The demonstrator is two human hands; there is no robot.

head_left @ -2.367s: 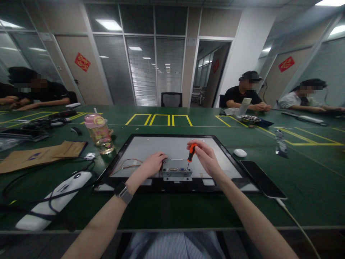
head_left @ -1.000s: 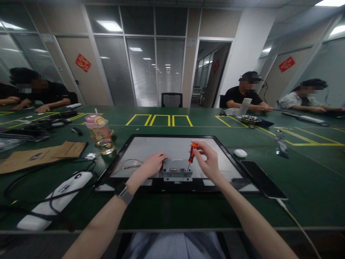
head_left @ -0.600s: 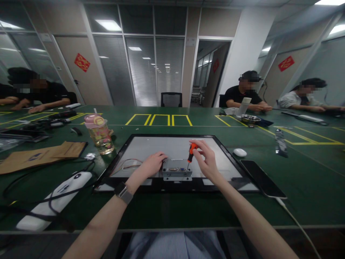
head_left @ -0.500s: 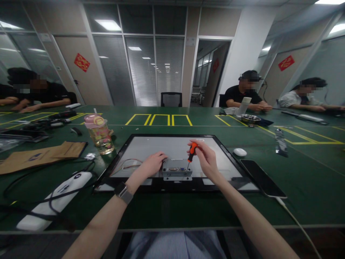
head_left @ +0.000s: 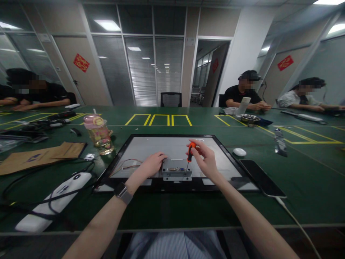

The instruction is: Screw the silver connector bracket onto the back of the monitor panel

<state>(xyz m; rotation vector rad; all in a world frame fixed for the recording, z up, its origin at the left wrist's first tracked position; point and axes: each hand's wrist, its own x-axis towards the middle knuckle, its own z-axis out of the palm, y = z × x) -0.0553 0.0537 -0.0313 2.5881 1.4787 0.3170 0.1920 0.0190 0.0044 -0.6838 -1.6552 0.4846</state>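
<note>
Fingers [head_left: 162, 155] bend over a table [head_left: 167, 212] bearing a flat-lying display panel [head_left: 145, 145]. A port bracket [head_left: 176, 173] already sits near its near edge, fastening unclear. The left hand [head_left: 152, 163] rests against its left side, grip hidden; the right hand [head_left: 207, 160], forearm angled inward, pinches a tilted screwdriver [head_left: 191, 153], tip at the bracket.

The one view looks from the person's head, above the lap [head_left: 172, 246], forward and down across the worktop [head_left: 167, 212] to the glass partition [head_left: 142, 72]. It is near enough that the left hand [head_left: 153, 164] and right hand [head_left: 206, 157] reach mid-picture from below.
</note>
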